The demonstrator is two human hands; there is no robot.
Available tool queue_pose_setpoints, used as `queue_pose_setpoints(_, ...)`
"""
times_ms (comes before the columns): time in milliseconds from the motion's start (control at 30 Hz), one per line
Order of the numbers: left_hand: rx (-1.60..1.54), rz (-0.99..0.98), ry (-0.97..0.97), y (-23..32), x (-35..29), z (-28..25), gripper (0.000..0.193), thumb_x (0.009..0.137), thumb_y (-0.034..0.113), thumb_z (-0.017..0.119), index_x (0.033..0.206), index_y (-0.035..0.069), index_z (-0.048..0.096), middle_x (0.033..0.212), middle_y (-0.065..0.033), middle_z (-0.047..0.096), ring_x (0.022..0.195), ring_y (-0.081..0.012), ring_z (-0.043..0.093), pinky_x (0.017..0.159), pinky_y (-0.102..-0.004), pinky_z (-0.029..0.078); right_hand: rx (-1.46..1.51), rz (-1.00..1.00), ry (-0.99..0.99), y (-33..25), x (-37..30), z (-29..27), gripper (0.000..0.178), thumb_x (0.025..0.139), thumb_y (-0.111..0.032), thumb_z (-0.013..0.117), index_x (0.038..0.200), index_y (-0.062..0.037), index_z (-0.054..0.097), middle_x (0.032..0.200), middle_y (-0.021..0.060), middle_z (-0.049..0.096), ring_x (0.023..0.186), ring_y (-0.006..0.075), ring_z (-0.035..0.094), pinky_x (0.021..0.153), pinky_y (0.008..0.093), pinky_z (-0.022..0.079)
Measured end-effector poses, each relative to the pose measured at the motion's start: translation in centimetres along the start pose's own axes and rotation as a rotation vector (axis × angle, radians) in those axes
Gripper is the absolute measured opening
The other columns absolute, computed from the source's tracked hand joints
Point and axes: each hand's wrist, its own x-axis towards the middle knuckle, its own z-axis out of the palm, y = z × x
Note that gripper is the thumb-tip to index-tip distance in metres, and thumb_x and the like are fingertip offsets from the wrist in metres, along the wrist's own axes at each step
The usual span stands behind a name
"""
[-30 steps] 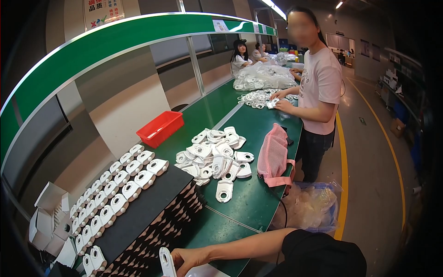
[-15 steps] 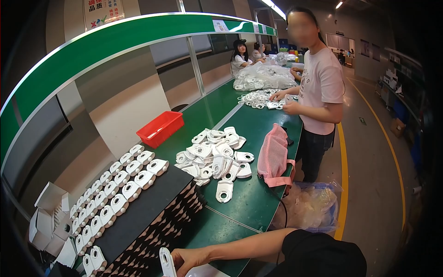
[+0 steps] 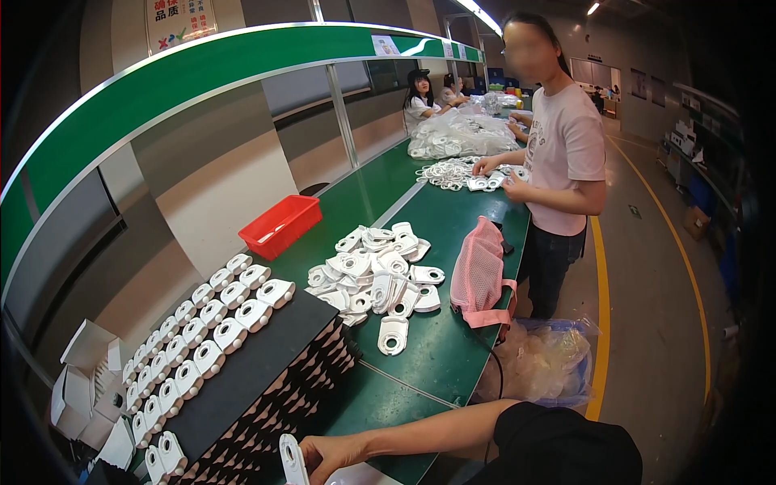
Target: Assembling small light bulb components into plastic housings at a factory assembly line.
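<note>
Low in the view, my right hand [image 3: 333, 454] is closed on a flat white plastic part [image 3: 292, 462] with a round hole near its top, held upright. My left hand is outside the picture. Just left of the held part stands a tall stack of black trays [image 3: 267, 335]. Rows of similar white plastic parts [image 3: 194, 331] lie along the top tray. Beyond my right forearm, a loose heap of white parts [image 3: 376, 271] covers the middle of the green table [image 3: 420, 368]. The lower edge cuts off part of what my right hand holds.
A red bin [image 3: 281, 226] sits behind the trays, and an open white carton [image 3: 85, 380] at far left. A pink mesh bag [image 3: 478, 275] rests at the table's right edge, above a plastic-lined bin [image 3: 541, 360]. A co-worker [image 3: 558, 153] stands beyond, handling white parts.
My right hand and its white part look the same as before. The co-worker's hands have shifted slightly over the parts at the far end.
</note>
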Motion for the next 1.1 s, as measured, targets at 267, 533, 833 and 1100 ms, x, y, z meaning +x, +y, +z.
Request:
queue_pose_setpoints(267,0.003,0.007,-0.012,-0.11,-0.17,-0.04,0.026,0.066,-0.004,0.071,0.087,-0.001,0.057,0.081,-0.0157,0.059,0.071,-0.0291,0.058,0.059,-0.0352,0.05,0.001,-0.001,0.001,0.2,0.06,-0.13,0.025,0.069,-0.005,0.067,0.093,0.0008,0.06,0.084,0.0076,0.064,0.076,0.0125,0.061,0.072,0.0215,0.047)
queue_pose_setpoints(533,0.006,0.006,-0.009,0.0,-0.02,-0.01,0.025,0.066,-0.004,0.071,0.087,-0.001,0.057,0.081,-0.016,0.059,0.07,-0.0293,0.058,0.059,-0.0353,0.05,-0.001,-0.003,0.001,0.09,0.01,-0.13,0.025,0.07,-0.005,0.066,0.093,0.001,0.06,0.083,0.0076,0.064,0.076,0.0126,0.061,0.072,0.0214,0.047)
queue_pose_setpoints(833,0.011,0.026,-0.018,-0.21,-0.11,-0.02,0.027,0.066,-0.004,0.071,0.088,-0.002,0.057,0.081,-0.0158,0.059,0.07,-0.0292,0.058,0.059,-0.0349,0.05,-0.008,-0.001,-0.002,0.08,0.06,-0.17,0.025,0.07,-0.005,0.067,0.093,0.0014,0.06,0.084,0.008,0.064,0.076,0.0129,0.061,0.073,0.0218,0.047)
queue_pose_setpoints(1100,0.005,0.021,-0.006,0.01,-0.22,-0.22,0.028,0.065,-0.003,0.073,0.087,-0.002,0.056,0.08,-0.0158,0.059,0.07,-0.0288,0.058,0.058,-0.0349,0.05,-0.012,0.003,0.006,0.41,-0.03,-0.06,0.025,0.07,-0.005,0.066,0.093,0.0011,0.06,0.084,0.0077,0.064,0.076,0.0128,0.061,0.073,0.0217,0.047)
